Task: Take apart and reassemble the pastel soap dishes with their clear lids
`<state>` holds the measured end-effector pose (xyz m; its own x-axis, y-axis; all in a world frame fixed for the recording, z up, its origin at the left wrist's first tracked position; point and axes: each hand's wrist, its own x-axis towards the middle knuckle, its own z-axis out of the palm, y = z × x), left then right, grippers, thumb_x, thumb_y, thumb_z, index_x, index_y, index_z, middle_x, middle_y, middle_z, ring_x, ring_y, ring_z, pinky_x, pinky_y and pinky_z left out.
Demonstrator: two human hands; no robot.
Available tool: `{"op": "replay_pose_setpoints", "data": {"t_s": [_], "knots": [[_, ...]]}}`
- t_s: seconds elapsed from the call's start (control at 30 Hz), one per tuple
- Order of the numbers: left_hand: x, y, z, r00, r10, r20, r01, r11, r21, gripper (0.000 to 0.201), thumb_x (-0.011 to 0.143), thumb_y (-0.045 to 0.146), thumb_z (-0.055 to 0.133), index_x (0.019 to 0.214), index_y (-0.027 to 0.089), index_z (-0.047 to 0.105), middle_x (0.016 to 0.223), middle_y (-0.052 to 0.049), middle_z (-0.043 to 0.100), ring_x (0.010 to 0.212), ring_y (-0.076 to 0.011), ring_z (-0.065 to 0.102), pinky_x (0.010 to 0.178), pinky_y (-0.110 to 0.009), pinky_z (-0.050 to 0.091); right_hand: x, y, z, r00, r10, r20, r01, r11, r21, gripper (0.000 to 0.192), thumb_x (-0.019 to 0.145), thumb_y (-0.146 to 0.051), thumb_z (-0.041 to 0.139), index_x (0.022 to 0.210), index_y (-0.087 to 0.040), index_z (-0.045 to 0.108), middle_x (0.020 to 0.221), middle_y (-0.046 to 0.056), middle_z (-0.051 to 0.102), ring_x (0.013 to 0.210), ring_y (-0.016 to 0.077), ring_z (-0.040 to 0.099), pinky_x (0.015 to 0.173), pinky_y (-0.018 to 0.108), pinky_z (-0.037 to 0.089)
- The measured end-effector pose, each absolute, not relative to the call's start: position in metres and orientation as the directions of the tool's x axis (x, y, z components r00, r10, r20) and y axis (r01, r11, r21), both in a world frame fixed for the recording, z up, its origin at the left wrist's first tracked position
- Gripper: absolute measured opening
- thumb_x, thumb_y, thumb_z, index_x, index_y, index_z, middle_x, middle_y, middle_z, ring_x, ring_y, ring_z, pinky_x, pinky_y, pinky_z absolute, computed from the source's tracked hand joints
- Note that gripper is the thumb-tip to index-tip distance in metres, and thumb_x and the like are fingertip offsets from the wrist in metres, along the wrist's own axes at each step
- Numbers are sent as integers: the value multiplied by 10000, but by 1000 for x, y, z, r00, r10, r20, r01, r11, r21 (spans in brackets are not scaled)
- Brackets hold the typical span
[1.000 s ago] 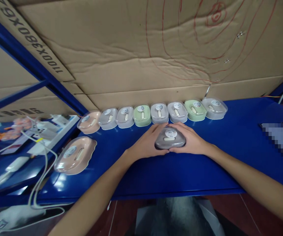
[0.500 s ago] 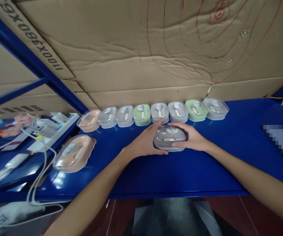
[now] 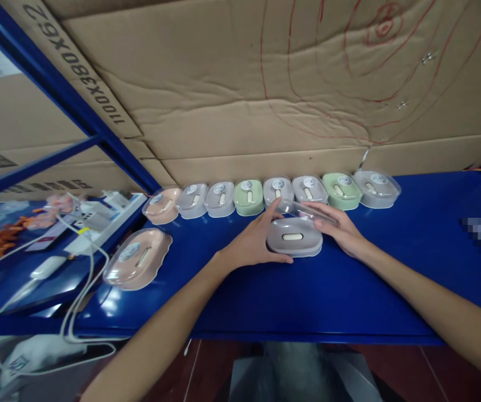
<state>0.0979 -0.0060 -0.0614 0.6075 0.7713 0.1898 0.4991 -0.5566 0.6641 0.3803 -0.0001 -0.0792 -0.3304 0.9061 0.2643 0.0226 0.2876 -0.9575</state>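
Note:
A grey soap box [image 3: 303,245] with a white strip in its middle sits on the blue table in front of me. My left hand [image 3: 257,237] is wrapped round its left end, thumb at the near side and fingers at the far side. Its clear lid [image 3: 307,211] is tilted up off the base, raised above the far edge. My right hand [image 3: 343,229] pinches the lid's right end, thumb on the near side. Part of the lid's edge is hidden behind my right fingers.
Behind stands a row of lidded boxes in pink, grey and green, such as a green box [image 3: 249,198]. A larger-looking pink box [image 3: 140,262] lies at the left. White cables [image 3: 92,268] hang over the table's left part. A cardboard panel [image 3: 207,84] rises behind.
The clear lid has come off the grey base and now tilts up in my right hand, which has moved right and up a little. My left hand still holds the base.

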Motion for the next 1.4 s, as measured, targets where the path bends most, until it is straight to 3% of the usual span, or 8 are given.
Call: {"op": "replay_pose_setpoints", "data": {"t_s": [0.27,0.5,0.7,0.93,1.1,1.2,1.3,1.4], "knots": [[104,-3,-64,565,777,278,472,-580,664,1426,632,659,1034,1748,299,223,1583,-181,588,1498,-431,560,1277,-644,411,375,-9,-75,-496,713,497,396,694,-601,877,760,-587,965,1526,-308,643,1441,137,715,1298,397,718,1118,604,579],[106,-7,-63,592,739,321,492,-647,583,1118,725,593,1006,1632,263,441,1657,-163,534,1543,-402,515,1302,-581,410,376,-8,-76,-519,707,480,469,705,-531,878,765,-564,955,1522,-286,608,1430,145,706,1273,401,723,1086,586,595],[106,-8,-60,646,704,295,467,-670,577,966,844,615,905,1628,304,434,1657,-140,515,1543,-395,505,1298,-607,408,374,-12,-73,-523,726,446,511,687,-517,909,760,-663,931,1521,-317,572,1409,139,693,1295,418,697,1104,614,581],[109,-16,-51,625,678,387,566,-735,374,695,883,411,831,1505,275,553,1497,-151,498,1434,-407,482,1247,-636,439,372,-31,-52,-437,790,429,759,581,-296,783,862,-758,772,1402,-201,665,1270,217,750,1077,476,740,896,611,598],[110,-21,-45,611,686,395,574,-728,375,521,940,223,655,1458,246,603,1337,-133,534,1257,-352,562,1129,-580,518,381,-30,-39,-342,862,375,783,482,-394,504,1036,-698,571,937,-229,725,699,80,716,634,286,673,649,434,485],[109,-22,-43,628,669,397,483,-735,476,426,1050,222,505,1460,267,610,1302,-112,559,1195,-296,627,1111,-541,541,383,-25,-39,-372,869,326,720,491,-490,464,1026,-652,622,797,-248,623,616,29,656,550,219,601,582,379,401],[112,-25,-44,616,684,390,451,-713,538,406,1125,419,499,1493,276,589,1435,-134,536,1362,-323,598,1217,-570,484,380,-23,-41,-439,840,319,584,537,-609,512,1029,-661,623,727,-255,549,594,2,629,548,185,581,561,345,381],[119,-29,-49,577,750,323,513,-641,571,704,995,660,711,1556,279,522,1633,-156,445,1557,-388,466,1304,-596,410,377,-22,-44,-549,803,232,396,494,-774,546,1028,-707,613,731,-253,551,594,-15,654,546,165,597,563,322,422]]}}
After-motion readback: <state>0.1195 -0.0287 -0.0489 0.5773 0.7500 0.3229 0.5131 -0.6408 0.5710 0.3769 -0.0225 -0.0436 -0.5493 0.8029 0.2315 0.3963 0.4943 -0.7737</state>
